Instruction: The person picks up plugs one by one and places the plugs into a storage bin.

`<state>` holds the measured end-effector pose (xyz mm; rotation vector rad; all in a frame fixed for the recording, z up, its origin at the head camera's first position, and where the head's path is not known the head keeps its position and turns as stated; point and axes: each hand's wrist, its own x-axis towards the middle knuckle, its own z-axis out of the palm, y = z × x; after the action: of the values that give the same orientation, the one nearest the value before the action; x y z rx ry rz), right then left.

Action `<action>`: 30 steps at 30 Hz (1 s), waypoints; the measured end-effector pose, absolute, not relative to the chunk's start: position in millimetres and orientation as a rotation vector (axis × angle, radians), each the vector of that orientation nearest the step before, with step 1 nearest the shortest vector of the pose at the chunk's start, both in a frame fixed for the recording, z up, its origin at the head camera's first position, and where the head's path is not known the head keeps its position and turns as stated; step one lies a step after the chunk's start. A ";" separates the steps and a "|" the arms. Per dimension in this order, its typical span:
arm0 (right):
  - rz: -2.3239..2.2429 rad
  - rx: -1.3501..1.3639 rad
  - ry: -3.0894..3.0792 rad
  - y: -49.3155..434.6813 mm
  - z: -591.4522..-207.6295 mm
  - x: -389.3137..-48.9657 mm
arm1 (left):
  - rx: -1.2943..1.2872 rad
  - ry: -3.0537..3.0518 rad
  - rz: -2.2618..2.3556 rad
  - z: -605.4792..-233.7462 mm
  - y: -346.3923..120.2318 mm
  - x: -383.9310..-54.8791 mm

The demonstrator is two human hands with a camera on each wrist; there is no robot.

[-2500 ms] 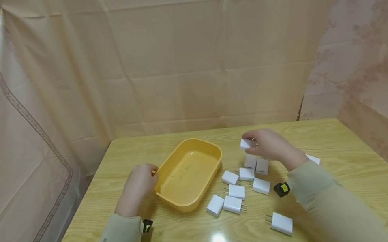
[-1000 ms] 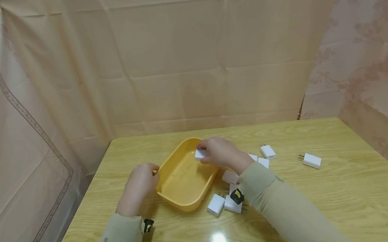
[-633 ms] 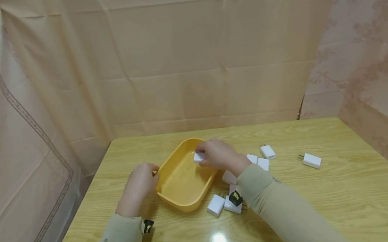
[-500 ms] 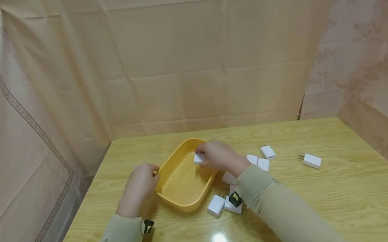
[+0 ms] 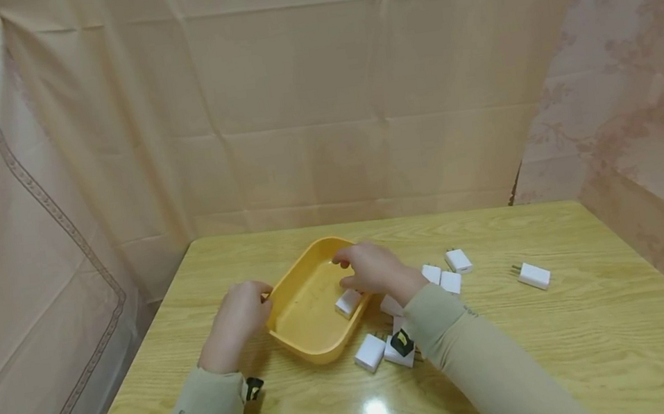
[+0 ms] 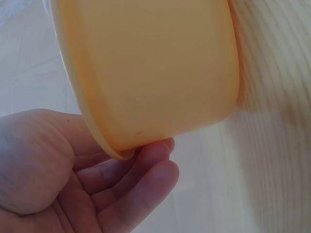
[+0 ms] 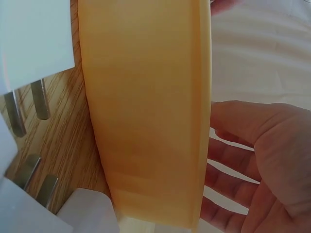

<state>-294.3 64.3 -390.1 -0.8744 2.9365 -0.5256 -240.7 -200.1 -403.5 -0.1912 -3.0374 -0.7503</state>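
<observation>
A yellow plastic tray [image 5: 309, 322] stands on the table, and my left hand [image 5: 241, 320] pinches its left rim between thumb and fingers. In the left wrist view the fingers [image 6: 141, 194] curl under the rim's corner. One white plug-in charger [image 5: 347, 303] lies inside the tray by its right wall. Over that wall hangs my right hand [image 5: 378, 271], thumb and fingers apart, holding nothing. The right wrist view shows the right hand [image 7: 282, 155] beyond the tray wall, its fingertips partly hidden.
Several more white chargers lie right of the tray: one near its front corner [image 5: 370, 352], a pair behind the right wrist including this charger [image 5: 451, 281], one farther back [image 5: 459, 260], another far right [image 5: 533, 276]. My right forearm partly covers some. Curtains hang behind the table [image 5: 577, 342].
My right hand brought a charger left from the group to over the tray, then let it go; it now lies inside. The left hand has stayed on the rim.
</observation>
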 end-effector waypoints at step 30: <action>-0.746 -0.808 2.991 146.4 -366.2 -289.6 | -0.227 -3.025 -0.774 -409.7 -201.1 -239.4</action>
<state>-289.6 146.4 -366.2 -0.8076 2.9911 -0.7457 -239.4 -201.1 -409.7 -0.2272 -3.0246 -0.7744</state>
